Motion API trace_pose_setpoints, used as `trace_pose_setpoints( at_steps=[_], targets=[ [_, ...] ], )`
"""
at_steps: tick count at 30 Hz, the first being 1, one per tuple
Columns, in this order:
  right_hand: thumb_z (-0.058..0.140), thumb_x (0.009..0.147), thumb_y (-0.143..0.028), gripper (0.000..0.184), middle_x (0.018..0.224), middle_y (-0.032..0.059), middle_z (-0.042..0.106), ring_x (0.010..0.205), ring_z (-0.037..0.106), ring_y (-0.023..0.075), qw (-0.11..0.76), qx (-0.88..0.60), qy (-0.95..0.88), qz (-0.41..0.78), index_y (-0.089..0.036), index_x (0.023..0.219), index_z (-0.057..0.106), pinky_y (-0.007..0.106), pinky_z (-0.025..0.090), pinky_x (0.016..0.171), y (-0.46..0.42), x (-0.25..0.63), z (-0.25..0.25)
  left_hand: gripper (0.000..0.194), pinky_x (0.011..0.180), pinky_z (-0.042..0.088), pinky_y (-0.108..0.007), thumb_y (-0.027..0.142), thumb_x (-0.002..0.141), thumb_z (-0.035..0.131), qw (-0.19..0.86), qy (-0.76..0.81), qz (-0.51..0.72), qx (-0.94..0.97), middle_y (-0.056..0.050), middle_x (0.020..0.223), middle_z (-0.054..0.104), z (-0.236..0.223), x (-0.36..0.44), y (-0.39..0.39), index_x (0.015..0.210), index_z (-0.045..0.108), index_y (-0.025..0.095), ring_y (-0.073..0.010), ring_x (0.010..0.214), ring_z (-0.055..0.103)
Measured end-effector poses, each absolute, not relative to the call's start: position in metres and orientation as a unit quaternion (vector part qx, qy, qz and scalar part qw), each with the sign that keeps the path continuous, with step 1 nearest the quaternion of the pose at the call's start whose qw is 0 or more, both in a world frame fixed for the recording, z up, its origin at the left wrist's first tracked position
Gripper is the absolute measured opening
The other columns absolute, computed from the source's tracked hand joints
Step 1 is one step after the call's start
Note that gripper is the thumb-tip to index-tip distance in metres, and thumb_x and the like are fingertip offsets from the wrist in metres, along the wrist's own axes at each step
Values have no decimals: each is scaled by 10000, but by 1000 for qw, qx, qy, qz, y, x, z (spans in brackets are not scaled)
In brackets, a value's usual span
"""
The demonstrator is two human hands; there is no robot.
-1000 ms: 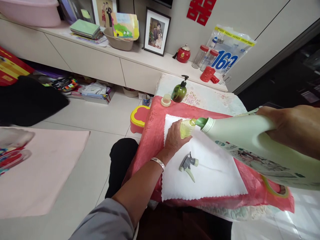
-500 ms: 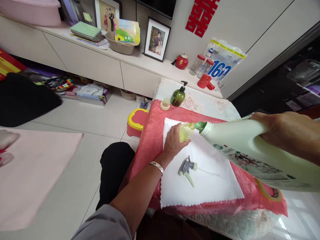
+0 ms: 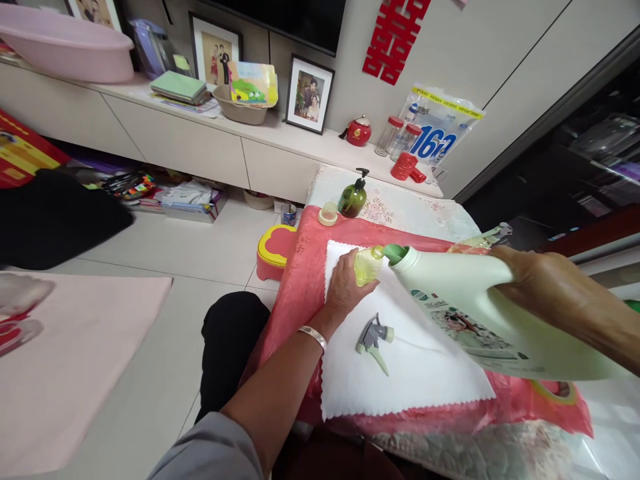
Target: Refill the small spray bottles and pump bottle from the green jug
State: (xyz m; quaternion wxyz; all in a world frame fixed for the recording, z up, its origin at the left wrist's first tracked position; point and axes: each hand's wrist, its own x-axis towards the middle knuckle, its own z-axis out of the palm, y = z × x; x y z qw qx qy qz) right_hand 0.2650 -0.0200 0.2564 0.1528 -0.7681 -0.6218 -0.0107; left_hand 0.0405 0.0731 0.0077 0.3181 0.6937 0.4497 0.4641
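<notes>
My left hand [image 3: 345, 279] is wrapped round a small clear bottle [image 3: 369, 267] with yellowish liquid in it, tilted toward the right. In my right hand [image 3: 540, 280] is the handle of a large pale green detergent jug [image 3: 460, 307], tipped so that its green spout meets the small bottle's mouth. Whether liquid is flowing between them I cannot tell. A grey trigger spray head [image 3: 374, 339] with a thin tube lies on the white cloth [image 3: 405, 387] below the bottle. The jug's translucent cap [image 3: 328, 214] stands by a green pump bottle [image 3: 353, 198].
Red plastic sheeting [image 3: 295, 293] covers part of the table, with a roll of tape [image 3: 555, 392] at its right. Behind the jug stands another clear bottle [image 3: 480, 240]. A yellow and red stool [image 3: 275, 250] is left of the table. Jars [image 3: 389, 137] line the cabinet.
The view has tilted up a little. The jug and small bottle have shifted slightly left, still mouth to mouth. A clear bottle behind the jug shows more now.
</notes>
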Motion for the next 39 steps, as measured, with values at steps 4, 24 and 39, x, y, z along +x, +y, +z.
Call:
trace_pose_setpoints(
  at_steps=[4, 24, 39],
  targets=[
    [728, 622, -134, 228, 658, -47, 688, 567, 633, 156, 16, -817, -577, -13, -268, 805, 707, 277, 401, 558, -26, 265, 260, 890, 1099, 489, -517, 282, 666, 898, 336, 456, 457, 685, -156, 1348, 606, 9, 39, 74, 1410, 416, 207, -363, 1288, 598],
    [604, 609, -433, 337, 704, 8, 606, 663, 507, 172, 476, -768, -424, -58, -182, 825, 662, 312, 439, 663, -18, 274, 145, 825, 1055, 518, -471, 289, 657, 872, 377, 494, 421, 661, -130, 1374, 638, 21, 30, 72, 1354, 434, 248, -328, 1286, 628],
    [702, 641, -487, 463, 829, 38, 687, 731, 608, 209, 484, -787, -382, 19, -171, 978, 694, 344, 498, 674, -64, 289, 101, 787, 1003, 521, -457, 286, 639, 885, 385, 492, 423, 656, -90, 1329, 651, 16, 28, 76, 1310, 475, 261, -343, 1206, 657]
  ],
)
